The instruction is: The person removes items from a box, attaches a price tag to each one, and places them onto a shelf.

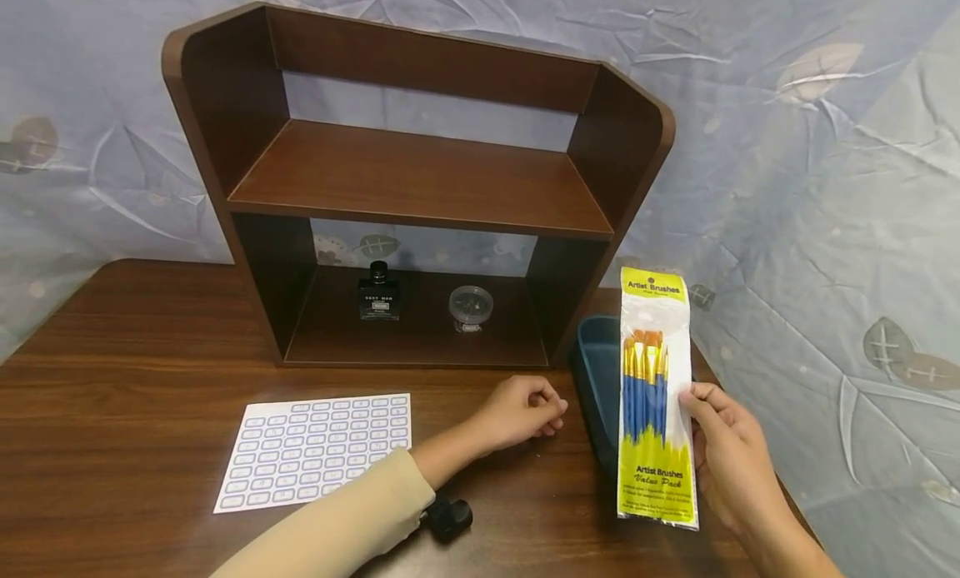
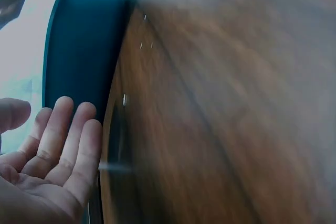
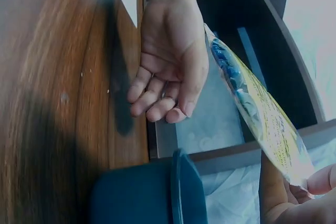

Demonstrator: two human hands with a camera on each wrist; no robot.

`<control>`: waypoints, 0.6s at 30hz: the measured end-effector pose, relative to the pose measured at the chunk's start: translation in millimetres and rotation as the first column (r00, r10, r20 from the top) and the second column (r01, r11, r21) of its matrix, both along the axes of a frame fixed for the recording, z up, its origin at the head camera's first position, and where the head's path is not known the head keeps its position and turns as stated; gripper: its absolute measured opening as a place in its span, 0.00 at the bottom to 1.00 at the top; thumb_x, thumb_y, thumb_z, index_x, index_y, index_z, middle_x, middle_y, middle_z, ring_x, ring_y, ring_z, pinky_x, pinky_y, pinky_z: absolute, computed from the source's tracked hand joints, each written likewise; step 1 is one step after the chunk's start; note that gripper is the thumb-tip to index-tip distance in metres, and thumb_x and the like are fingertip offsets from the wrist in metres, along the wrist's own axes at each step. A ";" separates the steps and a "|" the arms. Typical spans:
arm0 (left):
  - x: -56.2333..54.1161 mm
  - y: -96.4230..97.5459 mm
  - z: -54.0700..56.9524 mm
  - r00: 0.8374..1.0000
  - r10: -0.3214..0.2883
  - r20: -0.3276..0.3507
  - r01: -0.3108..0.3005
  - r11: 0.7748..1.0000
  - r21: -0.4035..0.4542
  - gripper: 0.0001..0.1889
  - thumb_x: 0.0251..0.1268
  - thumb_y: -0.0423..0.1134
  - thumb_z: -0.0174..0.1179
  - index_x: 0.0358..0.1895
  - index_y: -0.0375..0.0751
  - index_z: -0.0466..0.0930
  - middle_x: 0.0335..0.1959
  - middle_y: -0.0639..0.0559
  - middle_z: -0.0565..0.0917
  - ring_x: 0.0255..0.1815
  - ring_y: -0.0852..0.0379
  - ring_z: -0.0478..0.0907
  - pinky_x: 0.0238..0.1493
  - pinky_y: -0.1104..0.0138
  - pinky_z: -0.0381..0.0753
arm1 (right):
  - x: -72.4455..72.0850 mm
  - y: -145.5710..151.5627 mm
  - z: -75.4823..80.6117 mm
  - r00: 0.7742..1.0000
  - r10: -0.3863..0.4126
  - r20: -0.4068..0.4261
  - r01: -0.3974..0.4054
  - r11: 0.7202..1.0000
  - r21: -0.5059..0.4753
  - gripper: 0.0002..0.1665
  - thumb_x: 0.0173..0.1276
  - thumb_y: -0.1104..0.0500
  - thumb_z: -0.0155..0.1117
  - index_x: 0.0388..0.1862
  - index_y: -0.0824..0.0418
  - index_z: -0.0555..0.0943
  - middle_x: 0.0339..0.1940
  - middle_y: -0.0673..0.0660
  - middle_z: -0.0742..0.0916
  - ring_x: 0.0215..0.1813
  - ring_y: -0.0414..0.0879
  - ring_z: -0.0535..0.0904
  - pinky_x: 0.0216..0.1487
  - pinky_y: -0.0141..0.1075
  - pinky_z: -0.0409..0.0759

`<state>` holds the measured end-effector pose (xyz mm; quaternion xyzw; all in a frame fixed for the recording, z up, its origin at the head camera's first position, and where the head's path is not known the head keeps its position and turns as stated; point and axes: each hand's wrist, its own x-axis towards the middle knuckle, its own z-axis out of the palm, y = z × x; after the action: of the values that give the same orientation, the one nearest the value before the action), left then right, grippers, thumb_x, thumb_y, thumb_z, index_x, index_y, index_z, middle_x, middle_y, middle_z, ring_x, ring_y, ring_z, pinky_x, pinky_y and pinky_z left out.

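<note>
My right hand [image 1: 731, 453] pinches the right edge of a clear packet of artist brushes [image 1: 654, 395], held upright over the dark blue bin [image 1: 592, 370]. Blue handles and brown bristles show through the plastic, with yellow-green print at both ends. In the right wrist view, thumb and fingers grip one end of the packet [image 3: 268, 121]. My left hand [image 1: 525, 411] is beside the bin with nothing in it, its fingers loosely bent. The left wrist view shows that hand [image 2: 58, 166] palm up in front of the bin's side [image 2: 84, 45]. The packet hides much of the bin.
A brown two-tier shelf [image 1: 420, 174] stands at the back of the wooden table [image 1: 135, 345]. Its lower level holds a dark bottle [image 1: 378, 293] and a small round clear container [image 1: 470, 306]. A label sheet [image 1: 318, 445] lies left, near a black object [image 1: 450, 518] by the left sleeve.
</note>
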<state>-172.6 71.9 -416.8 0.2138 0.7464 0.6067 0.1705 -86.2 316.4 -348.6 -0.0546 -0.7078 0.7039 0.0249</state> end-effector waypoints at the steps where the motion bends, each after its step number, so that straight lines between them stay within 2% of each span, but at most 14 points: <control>1: -1.3 -3.1 0.0 1.000 0.003 -0.020 -0.003 1.000 -0.016 0.10 0.76 0.37 0.62 0.37 0.33 0.83 0.34 0.36 0.91 0.33 0.49 0.90 0.32 0.67 0.87 | 1.7 -1.2 -0.1 1.000 -0.007 -0.006 0.007 1.000 0.004 0.11 0.86 0.52 0.52 0.47 0.57 0.77 0.38 0.48 0.89 0.36 0.39 0.88 0.37 0.34 0.89; 5: -6.3 -15.5 -0.2 0.994 0.003 -0.111 -0.012 0.997 -0.078 0.09 0.76 0.37 0.61 0.38 0.35 0.84 0.35 0.37 0.91 0.34 0.47 0.89 0.27 0.74 0.79 | 7.9 -6.5 -0.3 0.999 -0.016 -0.029 0.016 1.000 0.006 0.11 0.85 0.52 0.52 0.46 0.57 0.77 0.34 0.48 0.85 0.32 0.39 0.82 0.33 0.31 0.86; 7: -8.0 -21.6 -0.1 0.988 0.004 -0.154 -0.021 0.994 -0.110 0.08 0.76 0.37 0.60 0.39 0.35 0.84 0.34 0.38 0.90 0.30 0.52 0.87 0.25 0.75 0.76 | 10.3 -9.7 -0.8 0.999 -0.010 -0.037 0.010 1.000 0.003 0.10 0.85 0.53 0.52 0.46 0.58 0.77 0.34 0.48 0.84 0.32 0.39 0.82 0.33 0.31 0.85; 11: -10.6 -31.9 -0.6 0.978 0.008 -0.210 -0.039 0.989 -0.143 0.07 0.73 0.35 0.61 0.39 0.36 0.85 0.29 0.41 0.88 0.23 0.65 0.76 0.23 0.75 0.73 | 14.4 -15.2 -2.5 1.000 0.009 -0.029 -0.010 1.000 -0.023 0.10 0.86 0.53 0.52 0.49 0.57 0.77 0.39 0.49 0.87 0.38 0.41 0.87 0.37 0.35 0.89; 12: -11.0 -34.3 -0.4 0.974 0.009 -0.228 -0.044 0.987 -0.152 0.06 0.72 0.35 0.62 0.38 0.36 0.85 0.28 0.43 0.87 0.22 0.68 0.73 0.24 0.76 0.73 | 15.4 -16.4 -2.8 1.000 0.014 -0.026 -0.014 0.999 -0.029 0.09 0.86 0.54 0.51 0.49 0.57 0.77 0.40 0.50 0.88 0.39 0.42 0.88 0.37 0.36 0.89; 18: -15.2 -51.7 5.1 0.949 0.007 -0.316 -0.078 0.974 -0.214 0.04 0.71 0.36 0.63 0.38 0.40 0.85 0.33 0.49 0.88 0.29 0.67 0.74 0.34 0.75 0.75 | 19.9 -27.0 -6.0 0.998 0.056 -0.026 -0.056 0.998 -0.034 0.10 0.86 0.55 0.50 0.52 0.58 0.77 0.45 0.51 0.90 0.42 0.43 0.90 0.41 0.36 0.91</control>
<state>-187.8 20.2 -411.6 0.2707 0.8319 0.4807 0.0596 -66.2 289.5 -354.6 -0.0264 -0.6964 0.7170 0.0130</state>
